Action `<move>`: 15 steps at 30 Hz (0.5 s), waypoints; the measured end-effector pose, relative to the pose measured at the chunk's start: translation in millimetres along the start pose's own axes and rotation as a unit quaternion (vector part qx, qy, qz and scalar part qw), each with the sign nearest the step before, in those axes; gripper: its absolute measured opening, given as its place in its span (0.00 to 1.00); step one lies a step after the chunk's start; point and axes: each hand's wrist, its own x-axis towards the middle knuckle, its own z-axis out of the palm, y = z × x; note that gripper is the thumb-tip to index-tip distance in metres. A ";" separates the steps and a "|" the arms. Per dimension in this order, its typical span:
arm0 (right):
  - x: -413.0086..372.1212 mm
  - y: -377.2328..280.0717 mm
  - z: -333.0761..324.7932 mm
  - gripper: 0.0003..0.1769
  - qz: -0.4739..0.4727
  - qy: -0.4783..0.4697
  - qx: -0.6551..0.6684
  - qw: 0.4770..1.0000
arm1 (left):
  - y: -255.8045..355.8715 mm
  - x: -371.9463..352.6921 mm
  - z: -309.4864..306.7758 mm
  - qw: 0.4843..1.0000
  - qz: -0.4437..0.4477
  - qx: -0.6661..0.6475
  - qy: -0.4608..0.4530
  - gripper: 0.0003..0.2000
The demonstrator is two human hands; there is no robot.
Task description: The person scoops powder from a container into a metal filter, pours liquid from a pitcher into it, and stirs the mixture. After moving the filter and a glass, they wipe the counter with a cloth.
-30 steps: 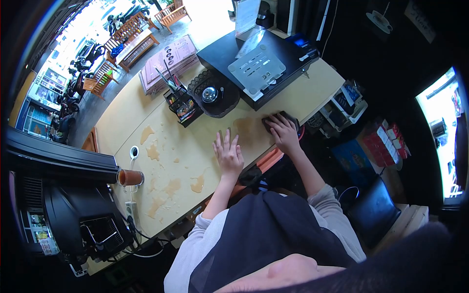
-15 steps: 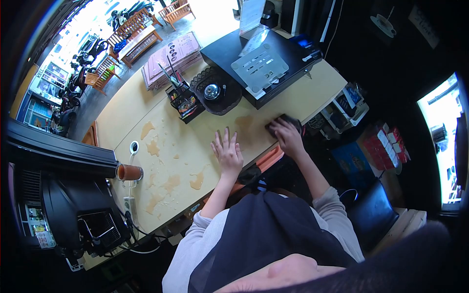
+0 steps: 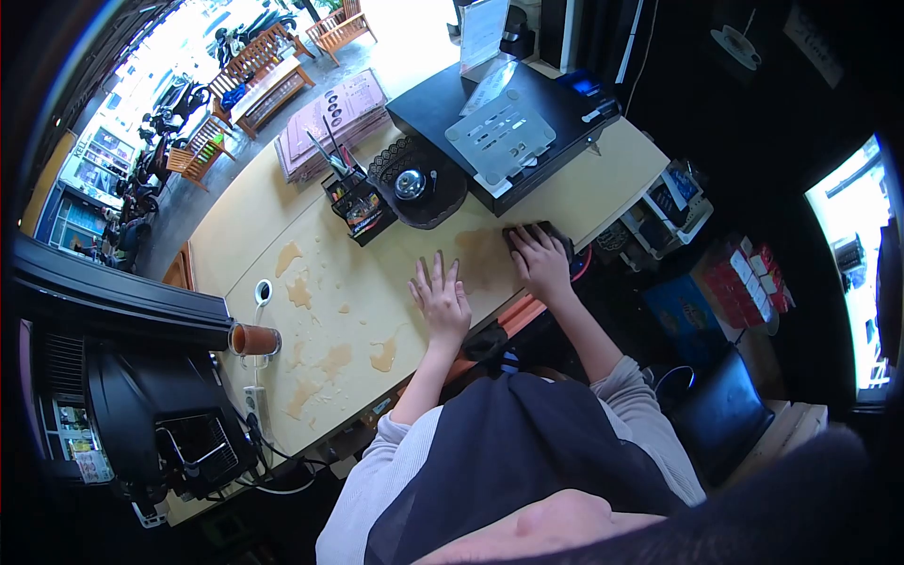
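My right hand presses down on a dark, folded cloth at the near edge of the pale wooden counter. Its fingers lie over the cloth, which shows around them. To its left, my left hand rests flat on the counter with fingers spread, holding nothing. A brown wet patch lies between the cloth and the dark tray. Several more brown puddles, among them a larger one, spread over the counter left of my left hand.
A glass of brown drink lies or leans at the left, near a small dark-centred round item. Along the far side are a pen organizer, a dark lace-edged tray with a silver bell, pink menus and a black box.
My right hand and the cloth have shifted slightly left and toward the far side, and the fingers lie straighter. My left hand stays nearly in place.
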 end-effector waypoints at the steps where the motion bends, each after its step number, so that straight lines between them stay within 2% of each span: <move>1: 2.0 1.9 -3.5 0.24 0.017 -0.052 -0.010 0.998 | -0.6 -0.9 1.1 1.000 0.000 0.001 0.000 0.20; 3: 14.6 4.1 -24.4 0.32 0.039 -0.151 0.022 0.987 | -3.2 -0.2 2.8 1.000 0.002 -0.001 0.010 0.20; 4: 15.4 7.0 -29.4 0.32 0.039 -0.150 0.023 0.988 | -4.4 0.5 2.9 1.000 0.003 0.000 0.011 0.20; 6: 13.5 11.8 -34.7 0.34 -0.019 -0.096 0.014 0.995 | -3.5 -0.1 1.8 1.000 -0.006 -0.005 0.009 0.20; 12: -13.2 2.4 -18.7 0.34 -0.081 -0.111 -0.024 0.990 | -3.7 1.5 3.3 1.000 -0.002 0.000 0.003 0.20; 14: -21.4 17.5 -20.5 0.32 -0.119 -0.142 0.055 0.981 | -5.1 1.2 3.6 1.000 0.000 0.002 0.005 0.20; 15: -20.1 24.1 -24.8 0.31 -0.113 -0.125 0.049 0.984 | -4.5 1.7 4.5 1.000 0.002 0.000 0.009 0.20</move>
